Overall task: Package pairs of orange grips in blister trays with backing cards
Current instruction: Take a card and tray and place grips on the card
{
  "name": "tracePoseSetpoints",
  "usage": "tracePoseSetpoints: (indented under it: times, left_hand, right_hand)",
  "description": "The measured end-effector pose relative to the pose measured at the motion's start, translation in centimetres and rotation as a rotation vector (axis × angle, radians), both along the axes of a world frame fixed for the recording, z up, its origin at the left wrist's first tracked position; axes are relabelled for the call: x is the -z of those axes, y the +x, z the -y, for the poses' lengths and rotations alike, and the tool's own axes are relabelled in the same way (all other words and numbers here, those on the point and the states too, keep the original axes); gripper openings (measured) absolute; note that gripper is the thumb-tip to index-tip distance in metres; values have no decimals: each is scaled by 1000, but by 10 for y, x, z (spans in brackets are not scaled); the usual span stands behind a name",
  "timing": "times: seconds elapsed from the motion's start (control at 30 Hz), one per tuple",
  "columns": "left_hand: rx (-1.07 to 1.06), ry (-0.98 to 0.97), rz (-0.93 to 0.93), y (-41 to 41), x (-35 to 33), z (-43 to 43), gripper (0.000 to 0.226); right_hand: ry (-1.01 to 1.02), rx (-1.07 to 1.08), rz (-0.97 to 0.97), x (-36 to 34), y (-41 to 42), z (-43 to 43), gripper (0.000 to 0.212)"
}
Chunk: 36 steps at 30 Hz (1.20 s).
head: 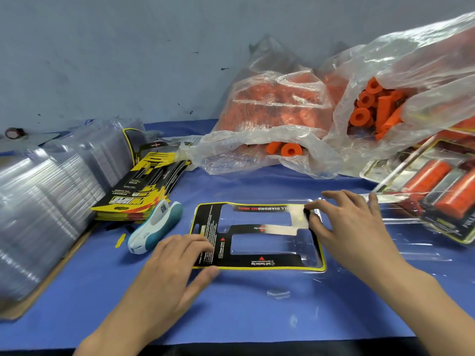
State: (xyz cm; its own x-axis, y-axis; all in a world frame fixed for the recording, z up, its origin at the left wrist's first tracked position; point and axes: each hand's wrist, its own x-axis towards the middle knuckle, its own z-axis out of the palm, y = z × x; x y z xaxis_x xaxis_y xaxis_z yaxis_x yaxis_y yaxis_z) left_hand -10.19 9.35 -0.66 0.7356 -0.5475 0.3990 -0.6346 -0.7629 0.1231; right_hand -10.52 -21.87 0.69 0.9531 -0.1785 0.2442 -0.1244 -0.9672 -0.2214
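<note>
- Blue cloth covers the worktop (231,312), which stands against a grey-blue wall.
- A black and yellow backing card (246,235) with cut-out windows lies flat at the middle, inside a clear blister tray (316,255) whose rim shows along the card's right and near edges.
- The left hand (169,276) rests flat on the card's left end, fingers straight and spread, thumb along the near edge.
- The right hand (352,224) lies over the card's right end, fingers spread, with the thumb and forefinger tip meeting at the card's far right corner; whether they pinch it or only press it I cannot tell.
- Loose orange grips (372,109) fill two clear plastic bags (270,134) at the back right, well apart from the card.
- Finished packs (442,191), each with two orange grips, lie at the right edge.
- A stack of spare cards (138,191) sits left of the card, with a white and teal stapler (154,227) just beside it.
- Stacked empty clear trays (46,196) fill the far left.
</note>
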Motion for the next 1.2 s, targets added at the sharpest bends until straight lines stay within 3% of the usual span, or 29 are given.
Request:
tracePoseSetpoints:
  times: [0.17,0.27,0.53,0.9,1.2]
  left_hand:
    - [-24,-16,10,0,-1,-4,43]
    - [-29,-53,119,-3,-3,8,39]
    - [259,-11,242,-22,9,99,22]
    - [204,24,306,-13,21,124,16]
    - [234,-8,330,-17,21,128,32]
  right_hand:
    - [-6,15,20,1,0,0,31]
    - [-15,20,17,2,1,-1,31]
    - [-22,16,29,3,2,-3,29]
    - [-32,7,12,1,1,-2,31]
    - [-14,3,0,-1,-1,-3,32]
